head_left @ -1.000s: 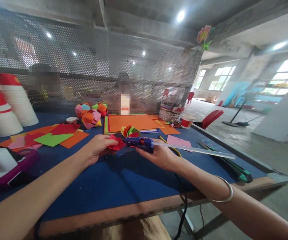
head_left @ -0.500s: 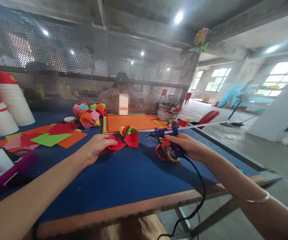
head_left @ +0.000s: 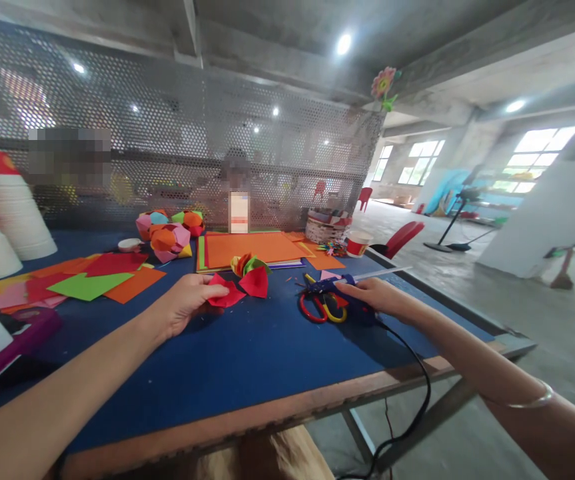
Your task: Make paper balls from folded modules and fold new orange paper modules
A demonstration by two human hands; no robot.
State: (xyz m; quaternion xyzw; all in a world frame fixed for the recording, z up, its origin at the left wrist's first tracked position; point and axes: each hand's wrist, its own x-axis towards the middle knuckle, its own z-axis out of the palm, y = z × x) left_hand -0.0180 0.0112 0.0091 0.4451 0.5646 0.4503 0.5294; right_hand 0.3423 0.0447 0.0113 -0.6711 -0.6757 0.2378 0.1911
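Note:
My left hand (head_left: 183, 303) pinches a folded red paper piece (head_left: 237, 288) low over the blue table (head_left: 237, 360). Behind that piece lies a small folded paper flower in orange, green and yellow (head_left: 246, 263). My right hand (head_left: 374, 295) is closed round the handle of a blue glue gun (head_left: 340, 293), which sits low on the table with a clear glue stick (head_left: 384, 273) jutting out to the right. Its black cord (head_left: 412, 373) drops off the table edge. Red and yellow scissors (head_left: 320, 308) lie just left of the gun.
Coloured paper sheets (head_left: 87, 283) lie at the left, an orange stack (head_left: 252, 247) at the back, and paper balls (head_left: 167, 233) beside it. Stacked paper cups (head_left: 2, 220) stand far left, a basket (head_left: 326, 227) and cup (head_left: 356, 243) at back right. Behind a perforated metal screen (head_left: 192, 147) sit people.
My right hand has carried the glue gun away from the red paper, to the right and down onto the table by the scissors. My left hand has kept holding the red piece.

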